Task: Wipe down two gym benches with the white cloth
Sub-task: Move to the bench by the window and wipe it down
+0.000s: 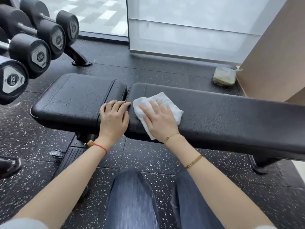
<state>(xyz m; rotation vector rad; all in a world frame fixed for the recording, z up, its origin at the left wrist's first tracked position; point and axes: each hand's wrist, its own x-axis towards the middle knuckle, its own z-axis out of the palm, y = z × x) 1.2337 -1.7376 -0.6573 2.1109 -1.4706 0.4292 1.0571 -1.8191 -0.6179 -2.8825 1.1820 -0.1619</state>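
1. I've got the right hand flat on the white cloth, fingers straight and spread, pressing it onto the long back pad of the bench, at the end nearest the gap between the pads.
2. Cloth is bunched, lying across most of the pad's width, with its near corner hanging over the front edge.
3. Left hand rests on the seat pad right at the gap, fingers extended with the tips bent over the pad's edge, holding nothing. Looks like bracing only.
4. Progress, my read: mid-wipe on bench one. Can't tell from the surface which parts are already clean; no visible wet streak or sheen difference.
5. Most of the back pad stretches to the right of the cloth, and the seat pad to the left has no cloth on it.
6. Second bench isn't in view at all, so I count it as outstanding.
7. Nearby: dumbbell rack to the left, a bagged item on the floor by the wall.
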